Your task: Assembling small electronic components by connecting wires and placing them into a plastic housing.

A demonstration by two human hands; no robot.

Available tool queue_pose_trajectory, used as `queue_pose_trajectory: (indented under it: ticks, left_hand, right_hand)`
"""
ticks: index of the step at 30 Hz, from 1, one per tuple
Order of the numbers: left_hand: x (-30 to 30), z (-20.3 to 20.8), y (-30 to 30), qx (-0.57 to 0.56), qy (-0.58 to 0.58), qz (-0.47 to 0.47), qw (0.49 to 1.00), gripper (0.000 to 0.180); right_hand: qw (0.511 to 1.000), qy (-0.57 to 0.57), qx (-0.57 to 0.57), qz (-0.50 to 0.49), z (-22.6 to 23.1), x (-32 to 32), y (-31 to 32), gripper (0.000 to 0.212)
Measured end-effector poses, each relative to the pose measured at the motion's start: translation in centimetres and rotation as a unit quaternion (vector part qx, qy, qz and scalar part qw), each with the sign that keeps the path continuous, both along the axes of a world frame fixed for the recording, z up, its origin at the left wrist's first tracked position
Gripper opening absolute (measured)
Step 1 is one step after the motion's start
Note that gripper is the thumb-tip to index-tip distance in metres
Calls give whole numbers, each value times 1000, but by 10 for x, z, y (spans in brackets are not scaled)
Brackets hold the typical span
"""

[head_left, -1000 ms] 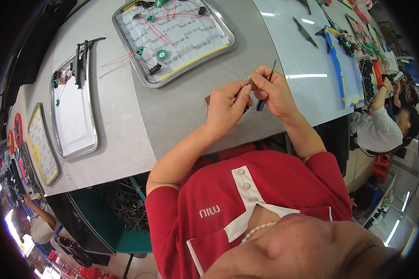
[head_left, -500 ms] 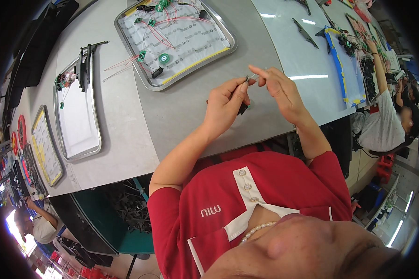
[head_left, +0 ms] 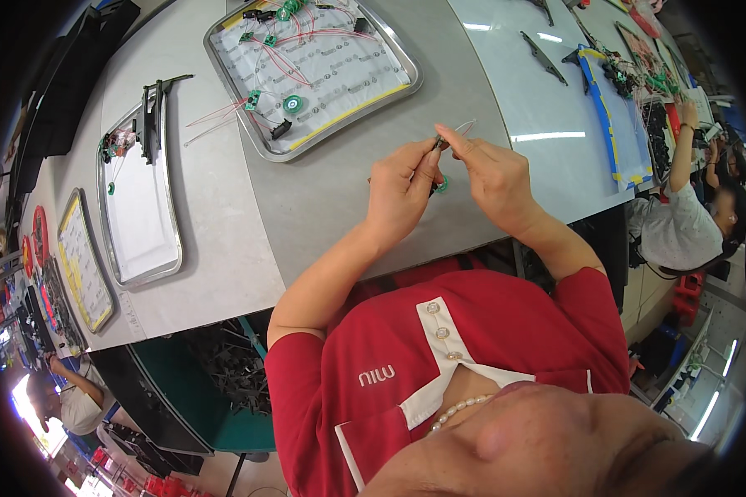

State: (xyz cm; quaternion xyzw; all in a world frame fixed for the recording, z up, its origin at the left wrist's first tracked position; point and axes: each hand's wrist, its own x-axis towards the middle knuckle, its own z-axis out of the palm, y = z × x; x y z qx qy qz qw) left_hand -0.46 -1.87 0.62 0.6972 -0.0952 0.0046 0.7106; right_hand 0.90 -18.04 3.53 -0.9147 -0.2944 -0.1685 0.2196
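Above the table's near side, both my hands meet at a small dark part (head_left: 441,143). My left hand (head_left: 399,189) pinches it between thumb and fingers. My right hand (head_left: 499,180) is closed against the same spot, its thumb and forefinger pressed at the part; what exactly lies between them is hidden. Thin pale and reddish wires (head_left: 468,127) stick out past the right fingertips. Below the pinch, between the hands, shows a bit of a small round green piece (head_left: 443,184) beside something black, mostly covered by the left fingers.
Ahead lies a metal-rimmed tray (head_left: 340,124) with green circuit boards, red wires and black parts. To the left are another tray (head_left: 145,248) with black brackets (head_left: 151,120) and a yellow-edged tray (head_left: 83,265). Co-workers sit at far right (head_left: 680,224) and far left. A teal bin (head_left: 224,427) holds black parts.
My right hand has come in toward the left; its extended fingers have curled and closed at the small part. The wires now point out to the right. My left hand has barely moved.
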Motion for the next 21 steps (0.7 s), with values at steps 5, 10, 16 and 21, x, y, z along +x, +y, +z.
queue_pose_trajectory:
  ticks: [5,10,16,21]
  left_hand:
    - [-1,-2,1,26,-6,15,1000,18]
    - [10,-4,8,-110,128,-65,983,22]
    - [17,-9,15,-157,154,-131,967,26]
    - [19,-7,15,-150,160,-177,959,37]
  right_hand:
    - [999,-13,-41,7,-4,5,1,43]
    - [908,350,230,17,-4,18,-3,25]
    - [865,374,334,5,3,17,2,20]
    - [838,403,368,22,12,21,-12,16]
